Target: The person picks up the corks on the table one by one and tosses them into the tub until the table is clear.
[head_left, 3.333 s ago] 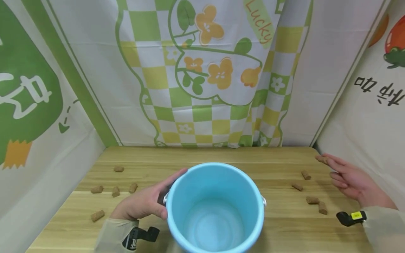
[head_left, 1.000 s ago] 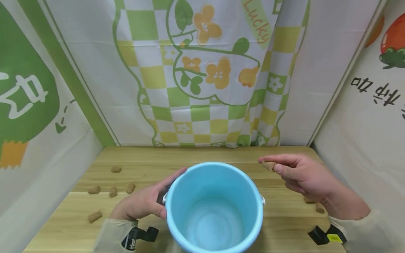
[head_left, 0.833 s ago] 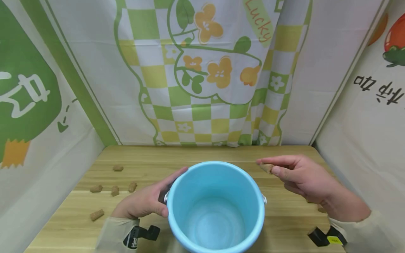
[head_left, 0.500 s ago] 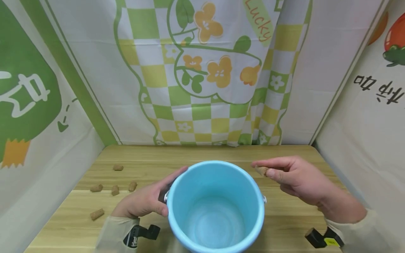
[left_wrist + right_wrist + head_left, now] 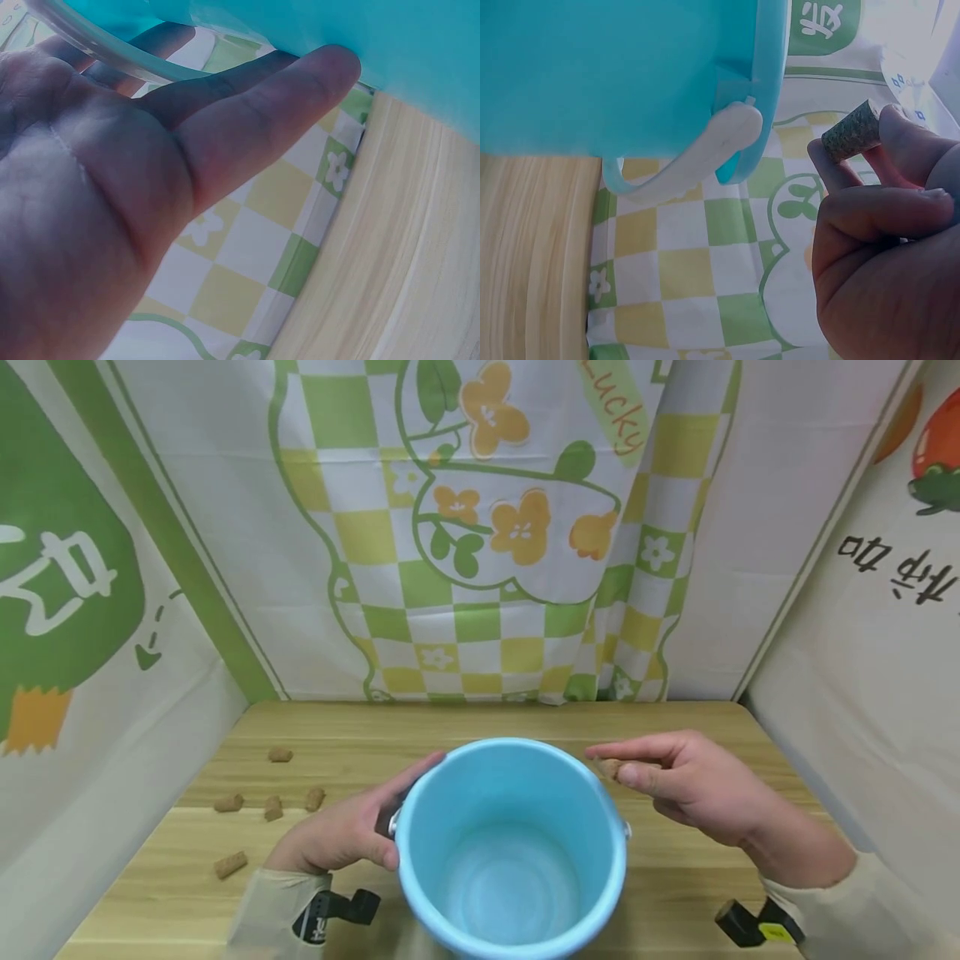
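Observation:
A light blue bucket (image 5: 510, 781) stands upright at the near middle of the table, its bare inner floor in view. My left hand (image 5: 348, 831) rests against its left side, thumb near the front and fingers reaching behind the rim. In the left wrist view the straight fingers (image 5: 262, 112) touch the blue outer wall. My right hand (image 5: 705, 789) pinches a cork (image 5: 853, 133) between thumb and fingertips, just beyond the rim at the right. From the head view that cork is partly covered by the fingers. The bucket's white handle (image 5: 705, 150) hangs down in the right wrist view.
Several corks lie on the wooden table (image 5: 360, 727) at the left, one cork (image 5: 230, 864) nearer the front edge. A patterned cloth (image 5: 480, 627) hangs behind the table, and printed cloth walls (image 5: 862, 635) flank it.
From the table's far right edge, my right hand has come left to the bucket's rim, carrying the cork. The left hand and the bucket have stayed in place.

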Tool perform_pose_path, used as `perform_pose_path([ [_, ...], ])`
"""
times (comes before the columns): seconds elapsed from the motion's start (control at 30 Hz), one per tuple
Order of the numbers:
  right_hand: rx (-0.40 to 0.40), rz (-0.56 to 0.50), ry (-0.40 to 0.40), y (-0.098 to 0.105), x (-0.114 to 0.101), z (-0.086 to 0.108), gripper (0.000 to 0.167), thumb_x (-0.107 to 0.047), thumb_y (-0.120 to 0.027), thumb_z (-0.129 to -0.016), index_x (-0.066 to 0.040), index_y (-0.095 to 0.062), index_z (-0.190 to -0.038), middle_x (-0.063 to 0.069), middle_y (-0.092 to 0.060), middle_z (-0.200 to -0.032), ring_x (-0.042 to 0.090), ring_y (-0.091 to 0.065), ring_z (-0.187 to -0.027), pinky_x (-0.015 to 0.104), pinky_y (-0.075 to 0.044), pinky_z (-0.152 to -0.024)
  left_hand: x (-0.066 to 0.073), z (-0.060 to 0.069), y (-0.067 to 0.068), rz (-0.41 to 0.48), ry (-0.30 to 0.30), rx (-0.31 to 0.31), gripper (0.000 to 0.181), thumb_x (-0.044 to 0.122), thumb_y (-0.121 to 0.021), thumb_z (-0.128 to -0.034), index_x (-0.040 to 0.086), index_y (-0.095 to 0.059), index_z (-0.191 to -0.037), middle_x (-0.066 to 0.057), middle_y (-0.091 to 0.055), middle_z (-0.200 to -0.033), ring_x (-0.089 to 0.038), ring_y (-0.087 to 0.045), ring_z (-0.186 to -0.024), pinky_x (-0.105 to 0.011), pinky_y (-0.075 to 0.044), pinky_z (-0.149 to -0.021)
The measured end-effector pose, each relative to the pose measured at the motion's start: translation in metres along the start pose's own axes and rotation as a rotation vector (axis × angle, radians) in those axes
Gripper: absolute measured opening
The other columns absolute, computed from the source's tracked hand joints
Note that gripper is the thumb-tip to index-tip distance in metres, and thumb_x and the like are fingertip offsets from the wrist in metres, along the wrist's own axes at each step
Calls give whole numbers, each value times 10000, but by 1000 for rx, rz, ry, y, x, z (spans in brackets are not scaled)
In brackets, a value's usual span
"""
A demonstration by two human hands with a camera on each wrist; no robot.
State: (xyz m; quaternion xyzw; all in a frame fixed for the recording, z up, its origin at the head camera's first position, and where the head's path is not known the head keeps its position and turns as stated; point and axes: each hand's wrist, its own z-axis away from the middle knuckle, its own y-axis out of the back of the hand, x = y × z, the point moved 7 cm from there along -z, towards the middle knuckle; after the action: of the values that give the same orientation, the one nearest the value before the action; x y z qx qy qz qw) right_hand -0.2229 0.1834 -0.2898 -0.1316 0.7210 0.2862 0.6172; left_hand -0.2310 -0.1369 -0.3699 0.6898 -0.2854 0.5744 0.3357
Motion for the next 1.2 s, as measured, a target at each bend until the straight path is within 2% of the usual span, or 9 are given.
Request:
perform_pose_path([
  [0.07,-6,3,-4,-1,0,0,322,-100,-588,-1015,-24,-637,-1325,-48,-340,-573,137,-212,-402,249,-219,-350,0,0,0,-2,2,0,1105,514,-821,-788,305,-116,-1614,-157,-243,-1590,-414,-379,-1334,-487,-437,-992],
  [0.3,-26,-5,-8,-5,-2,-1,341,-102,-587,-1017,10,-611,-1339,-39,-410,-608,173,-188,-396,255,-212,-347,0,-1,-1,4,14,-2,1101,528,-818,-785,325,-119,-1611,-131,-246,-1593,-399,-381,-1337,-485,-433,-996],
  [0.43,-40,-4,-10,-8,-2,-2,330,-102,-591,-1015,-20,-632,-1332,-49,-372,-584,178,-177,-397,255,-204,-352,0,-1,-1,10,17,-1,1098,531,-816,-786,330,-120,-1610,-132,-240,-1595,-399,-378,-1338,-487,-434,-994],
  [0.5,-42,-4,-10,-9,-1,-2,325,-101,-597,-1011,-27,-641,-1324,-40,-435,-612,175,-174,-400,254,-198,-354,1,0,-1,8,12,-2,1098,527,-814,-789,319,-118,-1612,-141,-240,-1593,-403,-378,-1336,-490,-435,-992],
  [0.7,-52,2,-19,-12,0,-4,333,-106,-607,-1006,-25,-638,-1327,-76,-341,-537,176,-167,-403,245,-195,-363,0,1,0,0,6,4,1130,511,-822,-788,260,-99,-1619,-160,-247,-1588,-420,-378,-1327,-493,-436,-990],
  [0.73,-54,-2,-25,-12,0,-3,338,-107,-608,-1006,-25,-634,-1332,-71,-429,-552,176,-163,-404,250,-191,-365,0,1,1,3,6,5,1139,507,-826,-786,251,-94,-1620,-163,-248,-1586,-426,-385,-1318,-499,-446,-980],
  [0.87,-63,-16,-49,-14,2,-3,350,-95,-609,-1003,-31,-624,-1347,-33,-514,-593,167,-161,-400,257,-194,-364,-1,1,1,12,9,9,1150,501,-833,-780,247,-90,-1620,-170,-244,-1586,-426,-408,-1294,-507,-475,-945],
  [1.07,-66,-26,-47,-14,3,-2,353,-73,-605,-1001,-36,-620,-1352,7,-534,-636,167,-172,-394,252,-212,-361,-2,2,0,42,15,10,1171,492,-839,-776,226,-72,-1621,-209,-240,-1577,-442,-445,-1256,-527,-504,-897],
  [1.2,-55,-21,-44,-13,3,-2,358,-72,-614,-996,-34,-620,-1352,112,-665,-812,168,-170,-394,251,-209,-360,-1,2,-1,45,13,6,1169,487,-838,-779,231,-68,-1621,-217,-243,-1572,-448,-451,-1251,-529,-504,-896],
])
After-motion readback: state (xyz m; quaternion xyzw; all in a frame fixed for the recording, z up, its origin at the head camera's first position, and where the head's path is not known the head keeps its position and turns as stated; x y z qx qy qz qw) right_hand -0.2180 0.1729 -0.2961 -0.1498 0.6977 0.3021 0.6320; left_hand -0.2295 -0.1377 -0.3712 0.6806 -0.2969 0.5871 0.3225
